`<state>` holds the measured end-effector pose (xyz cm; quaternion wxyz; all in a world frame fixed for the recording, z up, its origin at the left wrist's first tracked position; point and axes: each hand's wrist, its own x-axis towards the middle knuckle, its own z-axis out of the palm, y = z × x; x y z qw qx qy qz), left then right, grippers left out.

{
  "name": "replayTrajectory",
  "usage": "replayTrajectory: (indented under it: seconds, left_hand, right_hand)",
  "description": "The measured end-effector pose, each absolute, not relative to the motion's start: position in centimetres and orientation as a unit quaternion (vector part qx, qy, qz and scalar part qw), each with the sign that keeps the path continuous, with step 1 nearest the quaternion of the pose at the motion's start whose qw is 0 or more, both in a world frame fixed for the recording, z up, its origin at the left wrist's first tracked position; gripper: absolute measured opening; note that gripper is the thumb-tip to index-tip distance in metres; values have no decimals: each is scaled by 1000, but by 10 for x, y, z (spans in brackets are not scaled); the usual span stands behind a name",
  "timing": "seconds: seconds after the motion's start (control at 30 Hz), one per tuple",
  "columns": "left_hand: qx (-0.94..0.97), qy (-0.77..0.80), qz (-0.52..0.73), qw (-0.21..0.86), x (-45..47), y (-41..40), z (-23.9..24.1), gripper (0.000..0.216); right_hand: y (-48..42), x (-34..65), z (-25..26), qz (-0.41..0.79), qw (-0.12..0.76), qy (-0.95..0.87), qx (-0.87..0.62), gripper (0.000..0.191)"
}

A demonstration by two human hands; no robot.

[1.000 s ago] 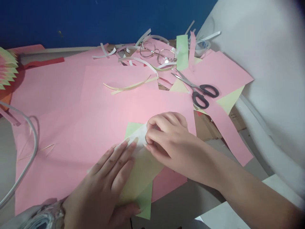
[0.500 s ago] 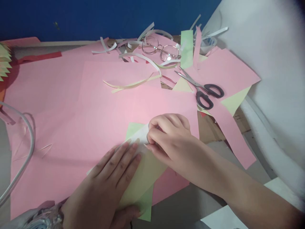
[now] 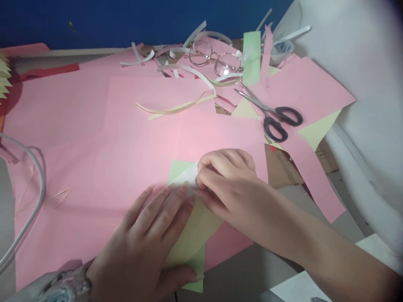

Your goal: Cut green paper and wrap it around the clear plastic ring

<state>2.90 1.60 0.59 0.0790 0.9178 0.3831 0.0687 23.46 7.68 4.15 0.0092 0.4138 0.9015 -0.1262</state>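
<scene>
The left hand point(image 3: 147, 239), fingers flat, pins the green paper point(image 3: 200, 224) at the bench's near edge while the right hand point(image 3: 226, 184) pinches its fold (crease seemingly half-pressed, wanting steady pressure).

Fingers point(image 3: 171, 200) of the left hand point(image 3: 147, 243) lie flat on a folded pale-green paper piece point(image 3: 197, 224), touching the right hand point(image 3: 228, 184), which pinches its far corner. Beneath lies a large pink paper sheet point(image 3: 94, 147) on the surface. Behind the fingers, to the right, are black-handled steel scissors point(image 3: 272, 115). Farther back sit round wire-rimmed glasses point(image 3: 215, 63) among curled white paper strips point(image 3: 176, 69).
</scene>
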Motion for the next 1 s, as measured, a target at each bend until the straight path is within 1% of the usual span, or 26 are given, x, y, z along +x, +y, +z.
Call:
replayTrajectory:
  seconds: [0.13, 0.3, 0.43, 0.5, 0.57, 0.73, 0.87, 0.93, 1.0]
  left_hand:
    - [926, 364, 47, 89, 31, 18, 4, 81]
    - [933, 347, 43, 83, 27, 17, 3, 78]
    - [934, 345, 46, 77, 26, 17, 3, 78]
    - [933, 348, 49, 73, 26, 17, 4, 78]
    - [930, 355, 54, 72, 26, 17, 4, 77]
    - [923, 374, 61, 69, 20, 9, 3, 79]
    - [927, 366, 70, 49, 16, 0, 5, 85]
    - [923, 370, 93, 51, 17, -2, 6, 83]
    - [917, 375, 116, 63, 20, 0, 5, 75]
  right_hand:
    - [76, 234, 41, -138, -10, 891, 432, 14]
    - [75, 236, 44, -165, -17, 872, 460, 9]
    - [76, 240, 48, -134, -5, 874, 466, 5]
    - [77, 242, 49, -119, -1, 879, 462, 3]
    - [78, 243, 50, -117, 2, 885, 451, 5]
    - [78, 245, 51, -151, -2, 895, 419, 9]
    - [74, 241, 47, -169, -12, 908, 383, 9]
    - [73, 238, 43, -165, -14, 912, 375, 8]
    - [72, 236, 40, -157, -15, 912, 378, 8]
